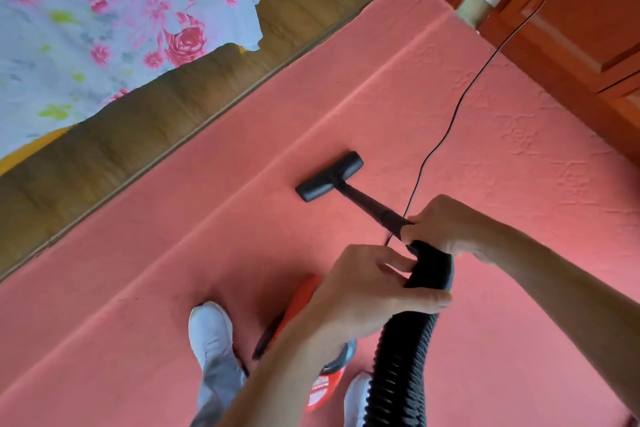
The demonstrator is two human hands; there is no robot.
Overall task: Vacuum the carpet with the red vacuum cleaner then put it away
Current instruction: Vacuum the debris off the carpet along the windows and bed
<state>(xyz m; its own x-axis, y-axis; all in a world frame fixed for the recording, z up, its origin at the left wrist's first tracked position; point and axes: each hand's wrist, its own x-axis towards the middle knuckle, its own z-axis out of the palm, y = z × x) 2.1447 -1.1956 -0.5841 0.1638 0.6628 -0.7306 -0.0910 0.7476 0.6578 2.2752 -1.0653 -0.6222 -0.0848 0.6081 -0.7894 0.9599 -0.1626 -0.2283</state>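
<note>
Where the salmon-pink textured carpet [138,322] meets the brown wood-plank floor [138,132] along its left edge, a pale floral bedsheet [104,28] overhangs the planks. Strokes should run up to that seam without the nozzle riding off the pile. Near the carpet's lower edge, a white shoe [209,326] stands just beside the red plastic vacuum cleaner body [301,302]. The body rests on the carpet between the person's feet, partly hidden by the left forearm. Toward the carpet's middle, the flat black T-shaped floor nozzle [329,177] lies on the pile, joined to the grip by the straight black wand [367,203]. Left hand [367,291]: fingers curled about the curved top of the black ribbed hose [401,357], thumb laid across it; judged the steering hand. Thin black power cord [460,97]: runs from the upper right across the carpet and passes just beside the wand's upper end; best kept behind the stroke, clear of the nozzle. Right hand [446,229]: fingers wrapped close together round the wand's upper end, touching the hose collar; judged the driving hand. Good practice: keep the nozzle flat, pull in slow overlapping lanes parallel to the seam, and let the body trail. Reddish wooden cabinet [571,28] borders the carpet's upper right corner.
</note>
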